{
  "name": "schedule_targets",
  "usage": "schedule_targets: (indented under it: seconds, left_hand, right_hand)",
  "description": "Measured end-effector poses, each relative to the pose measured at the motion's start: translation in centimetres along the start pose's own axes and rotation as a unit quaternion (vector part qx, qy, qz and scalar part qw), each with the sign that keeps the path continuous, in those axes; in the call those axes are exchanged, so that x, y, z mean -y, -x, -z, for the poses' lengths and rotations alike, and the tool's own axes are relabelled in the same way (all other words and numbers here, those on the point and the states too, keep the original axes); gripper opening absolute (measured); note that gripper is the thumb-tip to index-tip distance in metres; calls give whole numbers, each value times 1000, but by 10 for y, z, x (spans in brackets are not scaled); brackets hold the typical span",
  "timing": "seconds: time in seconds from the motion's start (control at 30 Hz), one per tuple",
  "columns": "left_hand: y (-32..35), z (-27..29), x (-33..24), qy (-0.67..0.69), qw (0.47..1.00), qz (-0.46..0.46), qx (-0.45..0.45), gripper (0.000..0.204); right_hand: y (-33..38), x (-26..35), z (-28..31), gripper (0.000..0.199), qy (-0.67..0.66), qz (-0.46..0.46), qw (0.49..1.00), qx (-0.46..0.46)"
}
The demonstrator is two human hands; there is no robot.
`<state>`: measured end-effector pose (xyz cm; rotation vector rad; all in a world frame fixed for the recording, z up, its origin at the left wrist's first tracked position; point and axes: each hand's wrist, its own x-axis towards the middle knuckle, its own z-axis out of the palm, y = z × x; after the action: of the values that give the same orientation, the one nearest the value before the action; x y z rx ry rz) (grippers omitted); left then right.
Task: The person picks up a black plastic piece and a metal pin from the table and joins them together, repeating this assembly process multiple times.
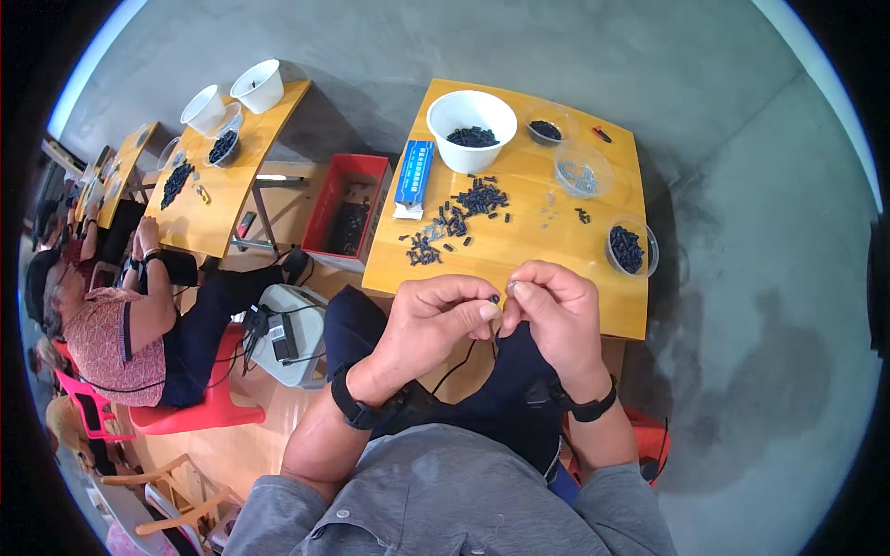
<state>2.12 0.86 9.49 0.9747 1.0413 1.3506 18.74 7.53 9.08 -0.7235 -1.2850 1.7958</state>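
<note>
Over my lap, just off the near edge of the wooden table (547, 250), both my hands meet fingertip to fingertip. Thumb and forefinger of my left hand (436, 315) pinch a small black part (494, 299), mostly covered by the fingers. My right hand (556, 315) is closed in a pinch beside it, around something too small to name. A loose pile of small black parts (477, 197) lies on the table beyond my left hand. Closest to my right hand is a clear round tub (654, 255) of black parts.
At the table's back stand a white bucket (468, 107), a blue box (414, 176), a tub of dark bits (547, 127) and a tub of clear pieces (582, 173). A red-handled tool (602, 134) lies there too. Left are a red crate (345, 213), a grey stool (297, 343) and a seated person (111, 334).
</note>
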Motion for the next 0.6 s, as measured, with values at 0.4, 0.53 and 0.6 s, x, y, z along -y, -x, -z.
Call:
schedule_targets:
  seconds: [0.4,0.53,0.6]
  left_hand:
    - [21,-2,-15,-9,998,-45,39,9]
    - [23,-1,-13,-15,999,-29,20,6]
    - [24,0,-12,-9,999,-25,18,6]
  right_hand:
    - [18,16,-24,9,148,168,972,72]
    - [20,19,-25,8,198,172,962,75]
    - [20,21,-24,8,232,175,953,89]
